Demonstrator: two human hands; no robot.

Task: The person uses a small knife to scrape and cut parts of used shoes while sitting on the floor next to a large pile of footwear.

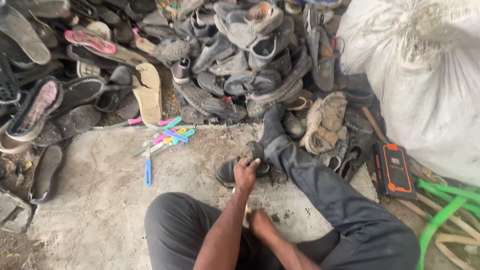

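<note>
Sack: we see a large white woven sack (425, 70) at the right, bulging and cut off by the frame; we cannot see what it holds.
Pile: worn shoes and loose soles (240, 55) are heaped along the top, with no bin around them.
Cutters: coloured-handled blades (165, 136) lie on the grey mat (95, 200), well apart from our hands.
Phone: a black and orange handset (393, 170) lies beside the sack.
Shoe: our dark shoe (235, 170) sits on the mat, against the outstretched right leg (325, 195).
Hidden: most of the shoe is covered by hand and trouser; its far end is hard to make out.
Left hand: our left hand (246, 174) reaches forward, arm straight, fingers curled over the shoe and pressing on it.
Right hand: our right hand (261, 222) is drawn close to the lap, fingers bunched; we cannot tell what, if anything, it pinches.
</note>
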